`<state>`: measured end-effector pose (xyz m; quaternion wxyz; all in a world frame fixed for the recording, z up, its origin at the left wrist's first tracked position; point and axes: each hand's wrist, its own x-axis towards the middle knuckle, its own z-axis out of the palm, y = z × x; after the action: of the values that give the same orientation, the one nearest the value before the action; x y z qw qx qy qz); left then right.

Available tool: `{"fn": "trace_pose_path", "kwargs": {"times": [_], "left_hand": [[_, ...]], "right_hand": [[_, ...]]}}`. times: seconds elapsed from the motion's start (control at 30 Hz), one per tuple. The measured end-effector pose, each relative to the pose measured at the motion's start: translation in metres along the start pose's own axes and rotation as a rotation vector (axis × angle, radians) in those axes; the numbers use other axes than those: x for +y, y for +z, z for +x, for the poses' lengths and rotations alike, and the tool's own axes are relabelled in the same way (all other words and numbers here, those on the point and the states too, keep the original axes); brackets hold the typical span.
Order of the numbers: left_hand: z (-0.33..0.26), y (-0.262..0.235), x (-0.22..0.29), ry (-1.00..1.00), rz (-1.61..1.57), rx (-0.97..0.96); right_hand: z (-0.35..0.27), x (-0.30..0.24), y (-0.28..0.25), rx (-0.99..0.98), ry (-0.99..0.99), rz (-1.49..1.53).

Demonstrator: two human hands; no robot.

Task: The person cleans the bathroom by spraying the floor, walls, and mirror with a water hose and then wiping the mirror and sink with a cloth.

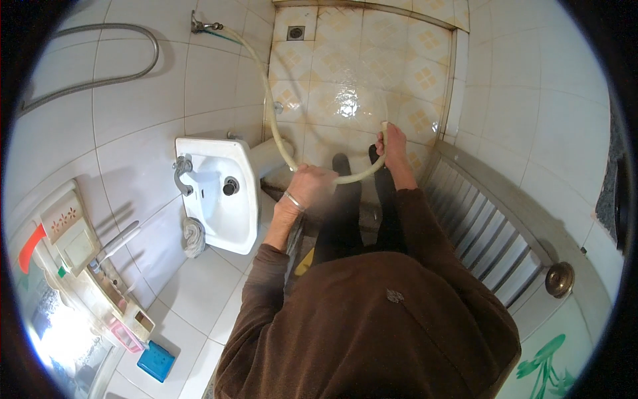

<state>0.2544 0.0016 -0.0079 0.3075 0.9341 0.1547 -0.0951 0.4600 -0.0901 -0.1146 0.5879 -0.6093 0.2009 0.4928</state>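
A pale yellow hose (270, 114) runs from a wall tap (205, 25) at the upper left, down in a curve to my hands. My left hand (310, 184), with a silver bangle at the wrist, is closed around its middle stretch. Between my hands the hose sags in a shallow bend. My right hand (393, 143) grips it close to its free end, which points away from me over the floor. Wet, shining tiles (347, 103) with a yellow pattern lie ahead of that end. A faint stream seems to leave the hose, though it is hard to make out.
On the left is a white washbasin (251, 219) with a grey cloth (193, 237) beside it. A cluttered shelf (93, 279) and blue box (156, 361) hang nearer me. A slatted door (478, 219) with a brass knob (559, 279) stands right. A floor drain (296, 32) sits far off.
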Motion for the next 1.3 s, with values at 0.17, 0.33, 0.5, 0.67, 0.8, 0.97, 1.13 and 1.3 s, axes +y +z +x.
{"fn": "trace_pose_path", "kwargs": {"times": [0.17, 0.33, 0.5, 0.67, 0.8, 0.97, 1.13, 1.3], "left_hand": [[0.014, -0.004, 0.006, -0.012, 0.065, -0.065], [0.022, -0.018, 0.005, -0.094, 0.019, -0.035], [0.016, -0.019, 0.008, 0.031, 0.007, 0.336], [0.007, -0.027, 0.019, 0.002, 0.044, 0.374], [-0.007, -0.025, 0.012, 0.037, 0.225, 0.361], [-0.018, -0.036, 0.017, 0.04, 0.053, 0.446], [-0.04, -0.022, 0.005, 0.029, 0.08, 0.363], [-0.052, -0.018, 0.0, -0.045, 0.077, 0.212]], "right_hand": [[0.007, -0.02, 0.009, -0.131, -0.128, 0.034], [0.033, -0.05, 0.043, -0.253, -0.098, 0.012], [0.035, -0.065, 0.071, -0.363, -0.114, -0.073], [0.033, -0.064, 0.086, -0.453, -0.098, -0.134], [0.025, -0.057, 0.092, -0.505, -0.096, -0.188], [0.005, -0.047, 0.095, -0.482, -0.067, -0.225], [-0.005, -0.022, 0.093, -0.51, -0.039, -0.294], [-0.011, -0.003, 0.099, -0.496, -0.027, -0.396]]}}
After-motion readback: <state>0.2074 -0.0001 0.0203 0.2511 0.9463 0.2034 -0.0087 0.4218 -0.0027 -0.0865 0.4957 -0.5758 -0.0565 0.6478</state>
